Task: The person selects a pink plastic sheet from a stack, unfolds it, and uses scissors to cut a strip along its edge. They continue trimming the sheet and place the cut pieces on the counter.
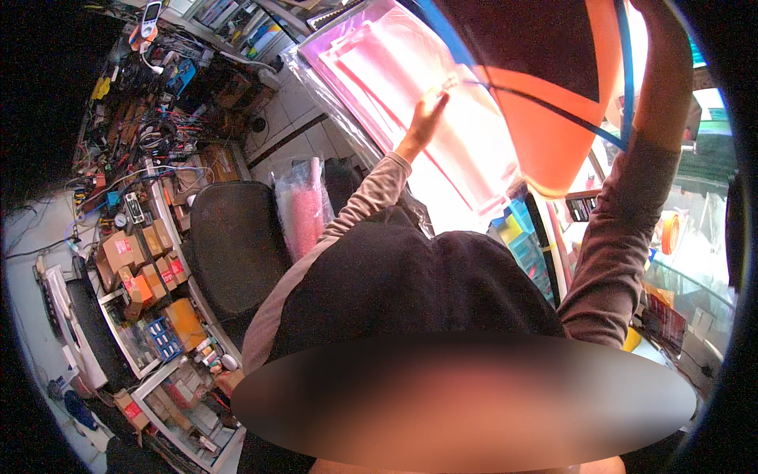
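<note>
My left hand (429, 116) reaches over a brightly lit surface, its fingers pinched together at the tips. Glare hides what, if anything, is between them. Under and beyond that hand lie pink and white sheets in clear plastic (355, 67). A large orange and dark panel with blue edging (545, 134) hangs at the upper right, curving down over the sheets; I cannot tell its kind. A thin dark line runs across it from near my left fingertips. My right hand (662, 24) is raised beside the panel's far right edge, its fingers cut off by the picture's top.
A black chair (234, 245) stands at the left, with a plastic-wrapped pink roll (304, 209) beside it. Shelves hold small cardboard boxes (122, 250). Tangled cables and tools (150, 118) fill the far left bench. A glass counter (699, 292) stands at the right.
</note>
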The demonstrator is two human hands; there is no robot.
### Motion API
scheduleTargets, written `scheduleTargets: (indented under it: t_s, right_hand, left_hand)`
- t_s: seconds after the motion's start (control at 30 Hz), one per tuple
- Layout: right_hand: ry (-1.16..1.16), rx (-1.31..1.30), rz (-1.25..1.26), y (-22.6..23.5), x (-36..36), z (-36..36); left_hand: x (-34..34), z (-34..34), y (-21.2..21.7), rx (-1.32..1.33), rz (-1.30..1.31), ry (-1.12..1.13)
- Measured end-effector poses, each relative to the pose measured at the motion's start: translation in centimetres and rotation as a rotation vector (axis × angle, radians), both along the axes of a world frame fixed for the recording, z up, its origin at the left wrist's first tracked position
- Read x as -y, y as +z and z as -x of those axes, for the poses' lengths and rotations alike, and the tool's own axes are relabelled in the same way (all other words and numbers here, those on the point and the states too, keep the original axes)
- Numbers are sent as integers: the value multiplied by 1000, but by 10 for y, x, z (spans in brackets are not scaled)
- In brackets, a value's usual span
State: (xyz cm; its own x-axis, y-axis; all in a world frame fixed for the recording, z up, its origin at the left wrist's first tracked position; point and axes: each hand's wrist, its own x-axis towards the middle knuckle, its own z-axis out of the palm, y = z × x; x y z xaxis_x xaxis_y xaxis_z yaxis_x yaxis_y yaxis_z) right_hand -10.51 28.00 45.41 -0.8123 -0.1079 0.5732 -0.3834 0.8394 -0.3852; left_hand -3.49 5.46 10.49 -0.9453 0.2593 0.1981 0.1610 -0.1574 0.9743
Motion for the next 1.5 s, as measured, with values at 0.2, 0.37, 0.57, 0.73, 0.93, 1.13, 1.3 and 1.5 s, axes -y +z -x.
scheduleTargets:
  t_s: [0.2, 0.37, 0.57, 0.73, 0.93, 1.13, 1.3, 1.5]
  right_hand:
    - [94, 182, -52, -106, 15, 61]
    - [292, 403, -52, -280, 79, 115]
    - [-124, 470, 182, -390, 80, 109]
    - [-336, 475, -86, -393, 55, 100]
    - [-288, 99, -473, -376, 68, 81]
    - [-153, -36, -523, -357, 121, 25]
    - [-48, -224, -466, -321, 151, -18]
    - [-121, -70, -310, -244, 122, -21]
  left_hand:
    - [61, -43, 17, 473, -839, 95]
    - [103, -86, -3, 477, -983, 205]
    - [111, -83, -31, 603, -593, 470]
    - [120, -77, -38, 639, -565, 409]
    - [109, -81, -39, 543, -480, 507]
    - [108, -82, -48, 481, -321, 481]
    - [108, -86, -46, 434, -261, 486]
    - [106, -92, -27, 475, -294, 499]
